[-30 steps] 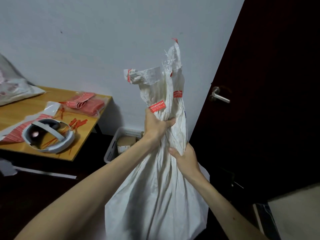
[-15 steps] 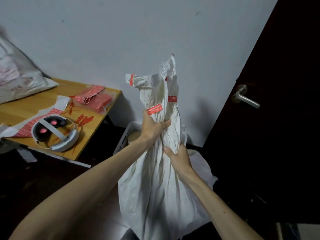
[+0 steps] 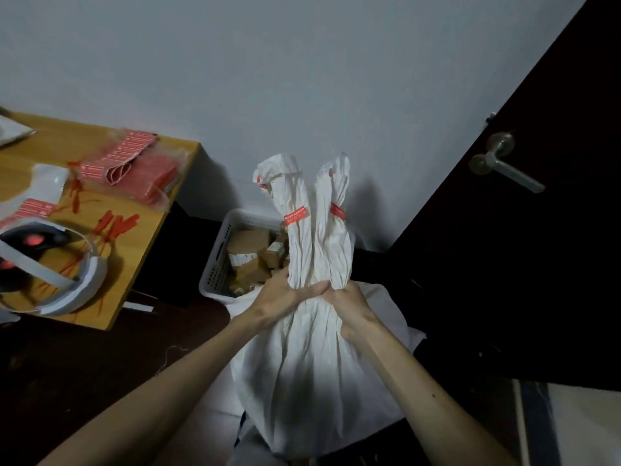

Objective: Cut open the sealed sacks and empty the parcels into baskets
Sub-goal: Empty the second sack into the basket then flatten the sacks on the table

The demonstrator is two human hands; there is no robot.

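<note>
Hands at frame centre: left hand (image 3: pixel 282 295) and right hand (image 3: pixel 349 299) each held a closed grip round the gathered neck of the white sack (image 3: pixel 312 364), before the parcel-filled basket (image 3: pixel 218 260).

One sack (image 3: pixel 312 348); one basket (image 3: pixel 220 250); two hands (image 3: pixel 285 294).
</note>
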